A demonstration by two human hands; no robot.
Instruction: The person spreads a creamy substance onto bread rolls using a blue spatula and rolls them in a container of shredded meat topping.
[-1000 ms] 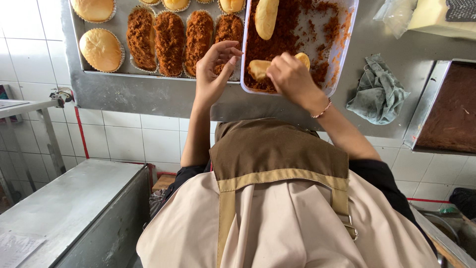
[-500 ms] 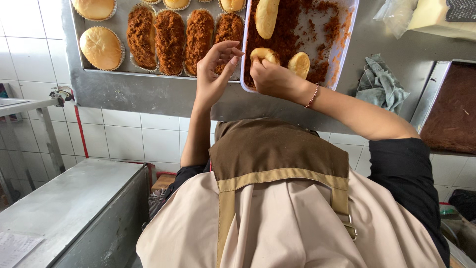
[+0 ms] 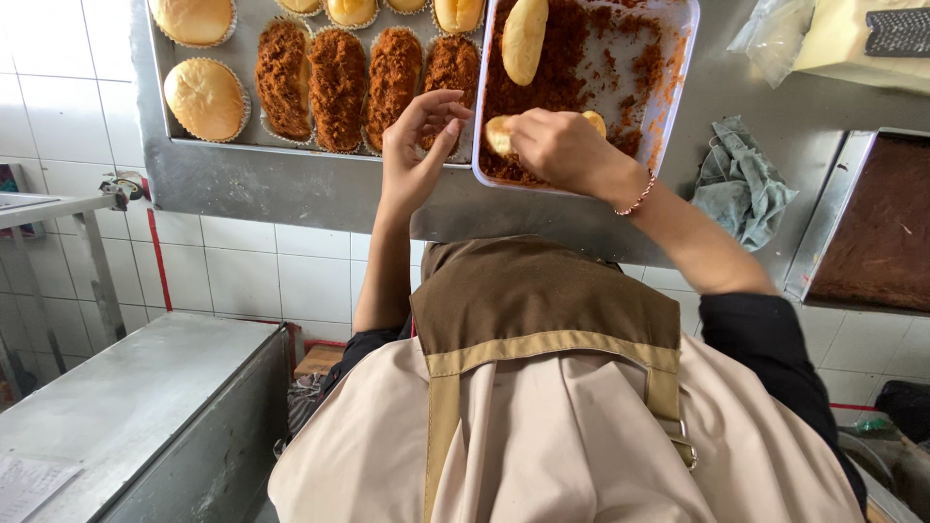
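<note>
Gripping a pale oblong bun [image 3: 501, 136] inside the clear plastic tub of brown floss [image 3: 678, 58], my right hand [image 3: 560, 150] presses it down, while my left hand [image 3: 417, 145] hovers loosely open just beside the tub's near wall.

Right hand [image 3: 560, 147]: covers most of the plain bun [image 3: 502, 136] in its grip. Baking tray [image 3: 291, 155]: top rows cut by frame edge. Dark brown tray [image 3: 877, 228]: cropped at right. Grater [image 3: 896, 29]: partly visible.

pale bun [image 3: 501, 136], reddish-brown crumbs [image 3: 552, 82]
</note>
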